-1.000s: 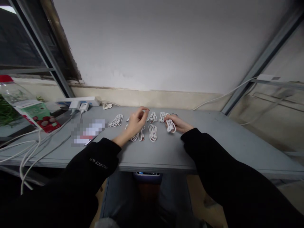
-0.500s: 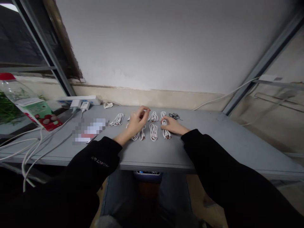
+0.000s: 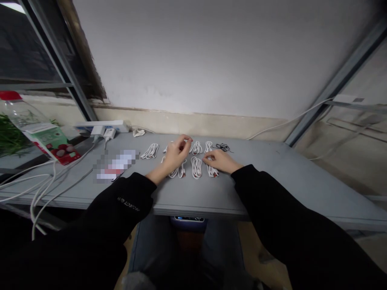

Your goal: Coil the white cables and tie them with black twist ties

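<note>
Bundles of coiled white cable lie in two rows on the grey desk. My left hand (image 3: 177,155) hovers over the left bundles with its fingers curled and thumb drawn in; whatever they hold, if anything, is hidden. A front-row coiled cable (image 3: 181,170) shows partly under it. My right hand (image 3: 223,161) reaches across the rightmost front coiled cable (image 3: 212,171), hiding its middle. Its thumb and fingertips come together beside another coiled cable (image 3: 196,167); I cannot see anything between them. Behind it sits a tangle of thin black strands (image 3: 223,148).
On the left are a phone-like blurred flat item (image 3: 116,166), a power strip (image 3: 111,126) with plugged-in chargers, a red-and-green carton (image 3: 57,145) and a bottle with a red cap (image 3: 18,108). Loose white cords (image 3: 39,193) hang over the desk edge (image 3: 199,211). A wall stands behind.
My right hand has shifted slightly left and down, its fingertips now past the rightmost front cable toward the neighbouring one. My left hand holds nearly the same pose. The view has moved slightly.
</note>
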`<action>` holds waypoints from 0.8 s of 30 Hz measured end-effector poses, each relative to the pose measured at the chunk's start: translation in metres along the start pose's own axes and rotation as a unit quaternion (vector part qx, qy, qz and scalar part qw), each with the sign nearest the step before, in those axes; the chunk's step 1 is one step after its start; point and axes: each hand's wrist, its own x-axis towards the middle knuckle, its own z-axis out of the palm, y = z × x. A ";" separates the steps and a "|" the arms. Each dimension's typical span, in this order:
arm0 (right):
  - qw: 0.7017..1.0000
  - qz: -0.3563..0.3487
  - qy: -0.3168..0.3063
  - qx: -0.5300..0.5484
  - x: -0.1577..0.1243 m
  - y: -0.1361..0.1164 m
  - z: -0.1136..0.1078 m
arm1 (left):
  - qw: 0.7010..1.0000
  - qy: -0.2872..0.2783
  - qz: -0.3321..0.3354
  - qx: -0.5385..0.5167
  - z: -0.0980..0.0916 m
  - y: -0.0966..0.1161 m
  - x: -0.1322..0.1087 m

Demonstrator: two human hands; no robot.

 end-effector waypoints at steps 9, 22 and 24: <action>0.990 0.041 0.131 -0.024 0.011 0.016 -0.010 | 0.998 -0.023 -0.043 -0.032 0.005 0.003 0.002; 0.927 0.171 0.321 0.088 0.020 0.080 -0.008 | 0.977 -0.026 -0.138 0.160 -0.023 -0.028 0.032; 0.928 0.182 0.312 0.090 0.018 0.082 -0.006 | 0.956 -0.037 -0.139 0.254 -0.033 -0.032 0.036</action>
